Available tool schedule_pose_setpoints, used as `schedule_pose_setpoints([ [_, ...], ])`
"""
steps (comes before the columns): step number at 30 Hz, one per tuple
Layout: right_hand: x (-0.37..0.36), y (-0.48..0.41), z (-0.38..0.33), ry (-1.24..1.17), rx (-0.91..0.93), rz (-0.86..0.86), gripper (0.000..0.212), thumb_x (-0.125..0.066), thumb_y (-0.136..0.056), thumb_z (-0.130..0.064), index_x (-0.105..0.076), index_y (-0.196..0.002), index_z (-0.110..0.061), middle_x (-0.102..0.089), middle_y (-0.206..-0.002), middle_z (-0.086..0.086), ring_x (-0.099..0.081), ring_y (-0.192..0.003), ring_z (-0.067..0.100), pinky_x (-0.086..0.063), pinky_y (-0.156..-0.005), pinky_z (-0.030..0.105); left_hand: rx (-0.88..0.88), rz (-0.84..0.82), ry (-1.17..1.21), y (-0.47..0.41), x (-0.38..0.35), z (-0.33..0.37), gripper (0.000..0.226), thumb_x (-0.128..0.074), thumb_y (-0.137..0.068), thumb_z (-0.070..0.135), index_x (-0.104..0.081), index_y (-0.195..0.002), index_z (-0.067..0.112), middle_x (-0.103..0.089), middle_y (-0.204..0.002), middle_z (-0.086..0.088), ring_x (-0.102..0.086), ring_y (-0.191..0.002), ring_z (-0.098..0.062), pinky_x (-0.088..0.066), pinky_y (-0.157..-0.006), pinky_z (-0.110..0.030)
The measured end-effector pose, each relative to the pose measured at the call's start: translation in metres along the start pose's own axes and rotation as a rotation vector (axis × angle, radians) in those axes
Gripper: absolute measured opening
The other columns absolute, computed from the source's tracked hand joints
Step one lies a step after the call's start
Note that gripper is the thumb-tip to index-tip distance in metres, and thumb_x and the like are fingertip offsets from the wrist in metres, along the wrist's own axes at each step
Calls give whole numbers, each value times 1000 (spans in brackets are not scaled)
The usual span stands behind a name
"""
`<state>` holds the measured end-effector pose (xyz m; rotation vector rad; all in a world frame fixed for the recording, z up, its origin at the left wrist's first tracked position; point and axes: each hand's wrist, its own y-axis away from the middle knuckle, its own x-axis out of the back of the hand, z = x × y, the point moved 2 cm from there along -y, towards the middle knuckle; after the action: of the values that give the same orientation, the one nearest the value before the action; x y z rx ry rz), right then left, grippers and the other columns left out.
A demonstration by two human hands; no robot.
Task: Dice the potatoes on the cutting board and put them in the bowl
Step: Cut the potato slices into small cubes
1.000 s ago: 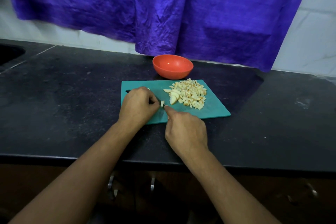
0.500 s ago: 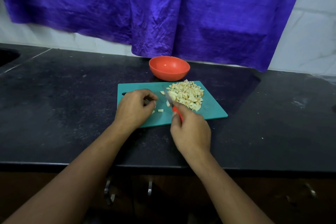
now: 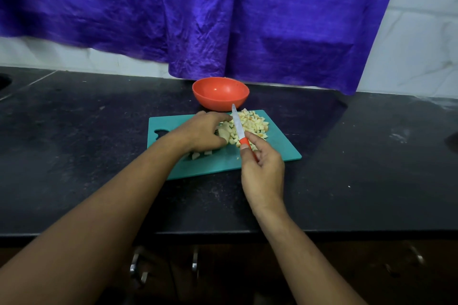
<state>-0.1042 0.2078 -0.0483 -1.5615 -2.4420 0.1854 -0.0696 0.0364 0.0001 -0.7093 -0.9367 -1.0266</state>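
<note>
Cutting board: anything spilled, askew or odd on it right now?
Nothing spilled. The cutting board sits skewed to the counter edge, and a few stray dice lie by the left hand, apart from the main pile, all on the board. The bowl holds nothing yet.

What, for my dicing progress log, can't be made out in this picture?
Head view:
- Whether the left hand grips the larger potato chunk or only rests on it: the hand covers the contact.
- The knife handle: mostly inside the right hand.
- The dark recess, far left: cut off by the frame edge.
</note>
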Motion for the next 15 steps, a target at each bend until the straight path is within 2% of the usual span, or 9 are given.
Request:
schedule_pose_setpoints([
  [1, 0, 0, 0, -2, -1, -2, 33, -62, -101, -29, -65, -133, -34, -75, -104, -12, -63, -78, 0, -51, -68, 21, 6, -27, -3, -2, 0, -1, 69, -68, -83, 21, -50, -149, 28, -66, -110, 2, -60, -93, -13, -49, -79, -30],
  [4, 1, -1, 2, -5, -8, -9, 33, -61, -101, -29, -64, -133, -37, -69, -93, -16, -54, -67, -1, -43, -60, 18, 2, -23, -9, -5, 0, -7, 63, -72, -75, 34, -60, -138, 34, -65, -115, 2, -62, -101, -12, -51, -80, -30],
  [7, 1, -1, 3, -1, -5, -1, 33, -61, -101, -30, -64, -133, -37, -61, -88, -17, -49, -64, -2, -40, -60, 17, -9, 18, 30, -2, 0, -11, 51, -79, -75, 31, -67, -124, 37, -67, -108, 6, -65, -93, -7, -56, -81, -32],
  [11, 2, -2, 2, 2, 1, 1, 32, -61, -102, -30, -65, -133, -37, -69, -89, -12, -52, -63, -1, -41, -59, 17, -24, 68, 99, 3, 0, -10, 37, -83, -80, 21, -73, -114, 33, -71, -98, 11, -67, -87, -5, -57, -77, -29],
  [15, 2, 0, -1, 7, 0, -2, 31, -60, -102, -28, -65, -132, -36, -61, -77, -17, -50, -52, 0, -37, -50, 15, -33, 128, 174, 12, -1, -8, 15, -84, -82, 33, -75, -94, 35, -72, -87, 14, -66, -80, -3, -53, -70, -26],
])
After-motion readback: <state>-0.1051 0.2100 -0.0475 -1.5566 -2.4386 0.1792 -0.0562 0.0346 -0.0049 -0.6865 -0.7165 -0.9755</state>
